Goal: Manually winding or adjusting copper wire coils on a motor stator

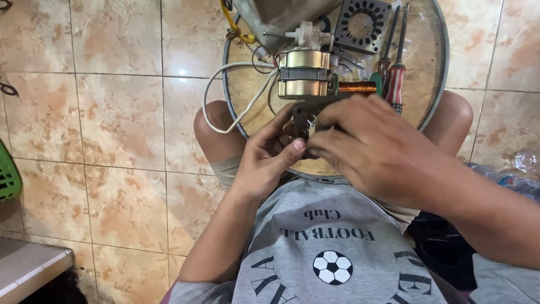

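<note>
Dark metal bracket [302,114] sat clamped between fingers of both the left hand [269,159] and right hand [371,149], near the round tray [436,84].

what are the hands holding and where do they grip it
Both hands hold a small dark metal part over the tray: left hand at its left edge, right hand covering its right side.

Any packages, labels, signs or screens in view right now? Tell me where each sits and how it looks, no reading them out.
Shirt print: on the person's grey shirt at the bottom of the frame; dark curved lettering around a black-and-white football.
Plastic bottle: lying at the right edge on the floor tiles, clear and crumpled; any label too blurred to tell.
No screens or signs show; neither the dark metal part in both hands nor anything on the round tray shows a label.
</note>
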